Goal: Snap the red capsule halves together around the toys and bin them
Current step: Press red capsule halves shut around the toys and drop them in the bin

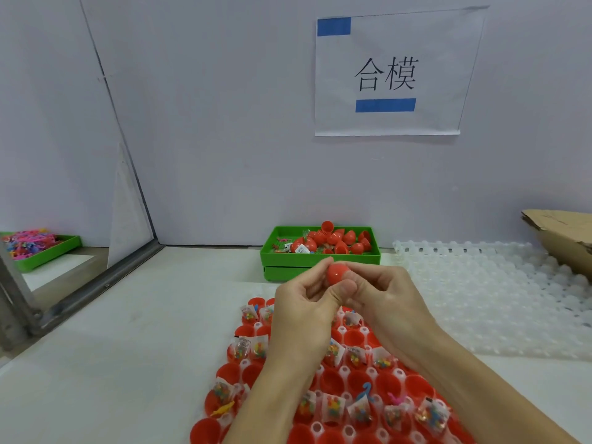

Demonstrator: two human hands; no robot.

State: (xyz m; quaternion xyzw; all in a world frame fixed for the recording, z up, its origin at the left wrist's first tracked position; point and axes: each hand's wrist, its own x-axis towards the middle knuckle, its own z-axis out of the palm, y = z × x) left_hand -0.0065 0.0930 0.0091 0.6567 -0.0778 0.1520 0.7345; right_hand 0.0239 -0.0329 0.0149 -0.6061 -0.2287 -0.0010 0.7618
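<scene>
Factory packing station: partitioned bench, posted work-step sign, trays of red capsule halves.

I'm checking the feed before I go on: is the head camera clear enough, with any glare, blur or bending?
Head view: lighting is even and soft, with faint shadows. A small highlight sits on the red capsule held by the left hand and right hand. The wall edges bow from the wide lens. The toy bags in the near tray look slightly soft.
</scene>
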